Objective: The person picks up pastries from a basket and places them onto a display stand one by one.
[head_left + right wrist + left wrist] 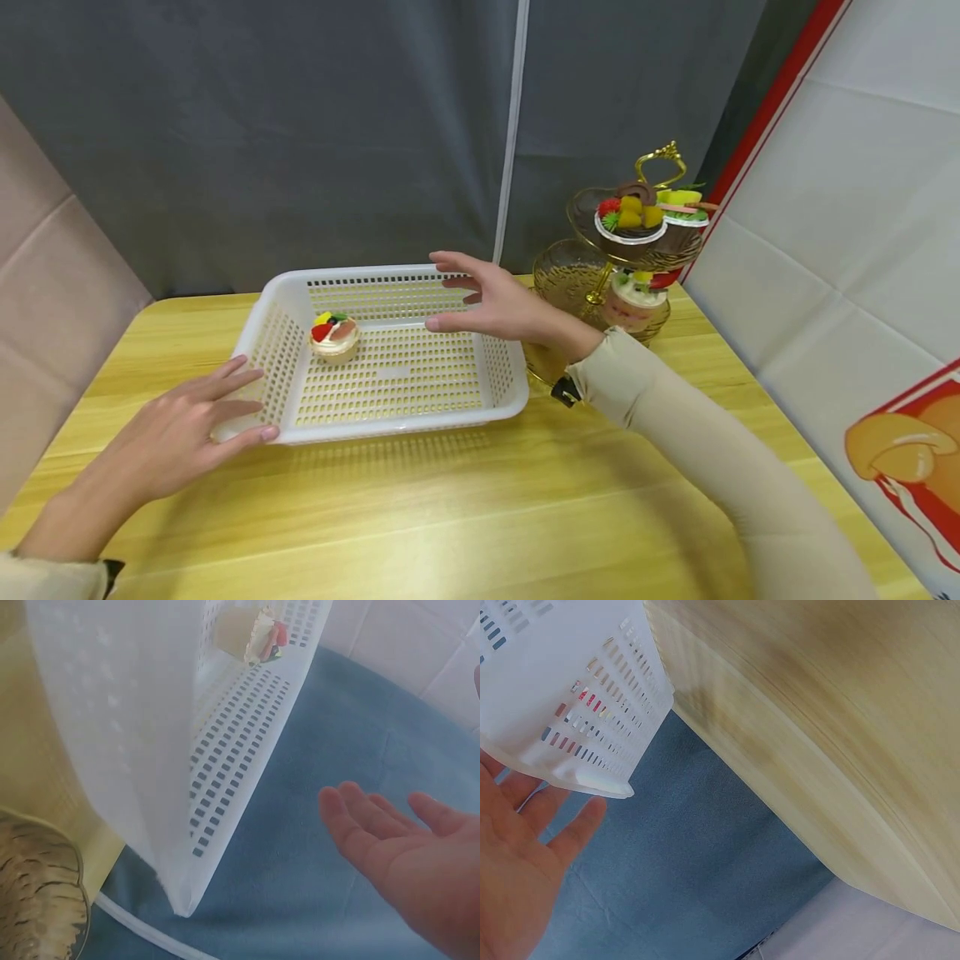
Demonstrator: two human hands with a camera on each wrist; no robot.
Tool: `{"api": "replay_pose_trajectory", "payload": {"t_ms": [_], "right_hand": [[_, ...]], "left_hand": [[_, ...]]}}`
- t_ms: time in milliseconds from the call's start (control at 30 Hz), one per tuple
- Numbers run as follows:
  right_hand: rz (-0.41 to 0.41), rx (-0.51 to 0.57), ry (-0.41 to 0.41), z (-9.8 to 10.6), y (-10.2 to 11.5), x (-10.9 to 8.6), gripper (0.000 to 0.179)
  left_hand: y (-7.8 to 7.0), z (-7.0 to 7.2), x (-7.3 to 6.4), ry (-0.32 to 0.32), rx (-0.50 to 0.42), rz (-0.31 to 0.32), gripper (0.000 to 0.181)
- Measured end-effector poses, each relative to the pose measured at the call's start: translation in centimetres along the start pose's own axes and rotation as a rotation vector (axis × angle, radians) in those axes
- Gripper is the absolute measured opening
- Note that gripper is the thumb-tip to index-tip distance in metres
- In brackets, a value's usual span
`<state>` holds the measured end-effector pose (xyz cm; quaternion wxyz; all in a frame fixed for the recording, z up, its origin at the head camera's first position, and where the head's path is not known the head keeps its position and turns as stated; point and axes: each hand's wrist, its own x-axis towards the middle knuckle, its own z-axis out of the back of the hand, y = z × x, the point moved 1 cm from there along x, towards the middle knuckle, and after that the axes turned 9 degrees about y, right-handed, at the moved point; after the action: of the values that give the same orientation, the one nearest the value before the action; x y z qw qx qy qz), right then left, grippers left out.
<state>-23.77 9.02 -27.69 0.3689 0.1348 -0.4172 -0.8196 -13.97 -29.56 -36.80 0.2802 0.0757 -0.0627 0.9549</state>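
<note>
A white plastic basket (405,423) with slotted walls stands on the wooden table. Inside it, near the left end, sits a small fruit-topped tart (335,340). My left hand (187,425) rests at the basket's left front corner, its fingers spread along the rim; in the left wrist view the fingertips (589,817) lie close to that rim. Over the basket's right end hovers my right hand (498,302), fingers parted and holding nothing. The right wrist view shows the same hand (405,847) apart from the basket wall (247,742).
To the right stands a two-tier gold-toned stand (573,271). Its upper plate bears a chocolate fruit cup (630,221) and another dessert (682,208); a layered cream cake (632,300) sits on the lower one. A grey curtain (337,142) hangs behind the table (420,517).
</note>
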Motion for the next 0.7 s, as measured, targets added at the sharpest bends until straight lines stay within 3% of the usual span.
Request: {"api": "replay_pose_trajectory", "payload": {"t_ms": [700], "right_hand": [[-0.062,0.039,0.152,-2.8,-0.2,5.4,0.086]], "left_hand": [[0.2,-0.1,0.0,-0.007,-0.007,0.000,0.048]]}}
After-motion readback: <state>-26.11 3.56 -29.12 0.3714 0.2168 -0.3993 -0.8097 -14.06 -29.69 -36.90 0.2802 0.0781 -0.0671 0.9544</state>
